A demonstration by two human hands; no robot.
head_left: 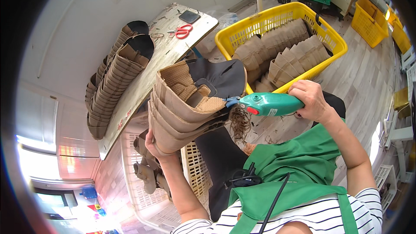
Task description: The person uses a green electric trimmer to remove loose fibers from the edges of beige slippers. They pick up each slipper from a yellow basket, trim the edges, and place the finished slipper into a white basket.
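Trimmer [273, 103] in curled right hand [311, 101], pointing lengthwise leftward at right edge of boot stack [180, 123], gripping that stack's lower left with cupped, partly hidden left hand [158, 146].

workshop: power tool [273, 104], crated parts [299, 56]

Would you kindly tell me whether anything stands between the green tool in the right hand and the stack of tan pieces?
Nothing visible: the blue tip of the green tool is at the edge of the stack of tan pieces; the left hand grips the stack lower, clear of the tip.
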